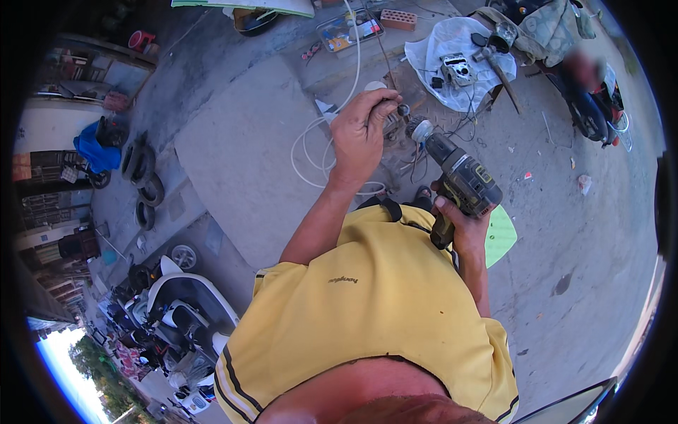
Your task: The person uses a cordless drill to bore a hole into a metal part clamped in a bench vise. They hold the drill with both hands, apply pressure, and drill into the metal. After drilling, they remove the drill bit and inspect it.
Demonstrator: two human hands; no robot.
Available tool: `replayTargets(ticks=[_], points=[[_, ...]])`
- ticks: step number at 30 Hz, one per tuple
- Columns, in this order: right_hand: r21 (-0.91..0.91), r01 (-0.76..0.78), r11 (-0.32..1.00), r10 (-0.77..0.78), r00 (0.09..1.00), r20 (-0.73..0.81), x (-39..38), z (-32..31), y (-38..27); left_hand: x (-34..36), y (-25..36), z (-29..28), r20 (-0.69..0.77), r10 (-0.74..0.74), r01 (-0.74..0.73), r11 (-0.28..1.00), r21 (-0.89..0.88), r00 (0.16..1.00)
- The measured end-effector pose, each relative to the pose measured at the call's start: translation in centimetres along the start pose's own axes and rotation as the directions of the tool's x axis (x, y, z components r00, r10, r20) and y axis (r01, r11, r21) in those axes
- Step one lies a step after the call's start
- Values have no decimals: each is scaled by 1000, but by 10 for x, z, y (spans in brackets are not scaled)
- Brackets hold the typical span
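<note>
In my right hand (459,220) is a black and olive cordless drill (462,177), its handle wrapped by my fingers and its chuck pointing up and left. My left hand (359,134) is closed in a pinch just beyond the chuck. At its fingertips sits a small round metal part (403,110), close to the drill's front end; whether the two touch I cannot tell. Below my hands, dark metal parts and thin wires are partly hidden. A white round object (376,86) shows behind my left fingers.
A white plastic sheet (417,60) bears a metal engine part (458,69) and a hammer (503,76). Ahead are a tool tray (332,44) and a red brick (397,20). A white hose (357,63) loops nearby. Tyres (143,166) and scooters (187,311) stand left, a motorcycle (583,106) right.
</note>
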State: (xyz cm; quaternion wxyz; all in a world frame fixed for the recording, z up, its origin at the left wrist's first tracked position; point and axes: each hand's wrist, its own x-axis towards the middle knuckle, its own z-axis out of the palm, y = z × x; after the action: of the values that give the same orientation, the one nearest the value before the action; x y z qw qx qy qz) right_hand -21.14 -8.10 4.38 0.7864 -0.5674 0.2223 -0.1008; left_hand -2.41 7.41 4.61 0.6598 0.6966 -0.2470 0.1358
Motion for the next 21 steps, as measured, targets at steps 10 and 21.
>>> replayTargets(ticks=[10,21], points=[[-10,-11,1000,11,1000,16,-1,3,-1,0,2,-4,-34,13,-12,1000,16,999],[-15,29,999,-28,999,17,-3,3,2,-4,0,-6,-44,6,-6,1000,1,999]])
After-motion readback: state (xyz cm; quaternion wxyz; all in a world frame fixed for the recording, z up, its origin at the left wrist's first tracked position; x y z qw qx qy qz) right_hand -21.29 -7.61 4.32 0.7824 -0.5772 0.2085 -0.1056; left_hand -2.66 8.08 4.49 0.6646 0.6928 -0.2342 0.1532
